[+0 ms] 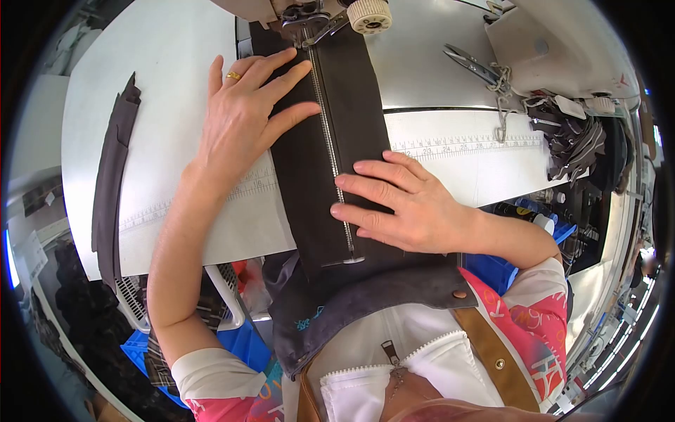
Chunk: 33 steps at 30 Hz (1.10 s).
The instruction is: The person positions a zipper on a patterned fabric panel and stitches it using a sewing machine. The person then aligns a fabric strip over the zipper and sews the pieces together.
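Note:
Dark fabric with a metal zipper along its middle runs from under the sewing machine's presser foot down to the table's front edge. My left hand lies on the fabric's left side, fingers spread, the fingertips beside the zipper just below the presser foot. Lower down, my right hand rests flat on the right side of the fabric, with its fingertips at the zipper teeth. Neither hand grips anything; both press on the cloth.
Folded dark strips lie on the left of the white table. Thread snips on a cord lie at the right, near the machine body. A printed ruler crosses the table. Striped cloth is bundled at the right edge.

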### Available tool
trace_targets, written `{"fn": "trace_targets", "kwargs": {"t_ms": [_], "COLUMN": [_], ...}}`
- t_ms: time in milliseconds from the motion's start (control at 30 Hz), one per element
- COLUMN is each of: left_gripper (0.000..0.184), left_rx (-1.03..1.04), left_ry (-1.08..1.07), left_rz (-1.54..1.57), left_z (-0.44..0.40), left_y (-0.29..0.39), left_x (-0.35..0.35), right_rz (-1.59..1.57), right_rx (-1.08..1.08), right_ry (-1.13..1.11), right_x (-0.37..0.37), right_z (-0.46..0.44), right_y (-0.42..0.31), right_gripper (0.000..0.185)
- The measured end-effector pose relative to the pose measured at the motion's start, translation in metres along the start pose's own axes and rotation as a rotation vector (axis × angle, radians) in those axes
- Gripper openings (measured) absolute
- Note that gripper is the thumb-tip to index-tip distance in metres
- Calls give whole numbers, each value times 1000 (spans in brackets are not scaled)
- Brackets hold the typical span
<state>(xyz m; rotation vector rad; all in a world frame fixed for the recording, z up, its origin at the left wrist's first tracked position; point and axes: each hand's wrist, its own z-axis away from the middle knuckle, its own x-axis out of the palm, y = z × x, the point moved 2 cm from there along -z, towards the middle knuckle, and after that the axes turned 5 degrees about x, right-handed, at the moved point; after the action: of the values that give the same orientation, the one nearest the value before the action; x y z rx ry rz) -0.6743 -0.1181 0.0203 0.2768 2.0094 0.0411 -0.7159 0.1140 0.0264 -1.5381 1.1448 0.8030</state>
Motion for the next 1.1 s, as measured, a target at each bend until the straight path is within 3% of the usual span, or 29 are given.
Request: {"fn": "trace_targets", "kwargs": {"t_ms": [100, 300, 500, 1100], "left_gripper": [47, 52, 48, 38], "left_rx": [62, -9, 34, 25], "left_ry": [-9, -38, 44, 146], "left_rz": [-120, -189, -31, -43], "left_z": [7, 9, 9, 5], "left_y": [4, 23, 16, 17], "left_x": [8, 4, 9, 9], "right_rz": [-37, 31, 26, 94], "right_rx": [28, -92, -107, -82], "right_ry": [-23, 13, 39, 157], "right_x": [-3, 3, -3, 1], "right_z": [-8, -1, -16, -56], "right_y": [7, 2, 16, 64], "right_gripper": [42, 37, 39, 34]}}
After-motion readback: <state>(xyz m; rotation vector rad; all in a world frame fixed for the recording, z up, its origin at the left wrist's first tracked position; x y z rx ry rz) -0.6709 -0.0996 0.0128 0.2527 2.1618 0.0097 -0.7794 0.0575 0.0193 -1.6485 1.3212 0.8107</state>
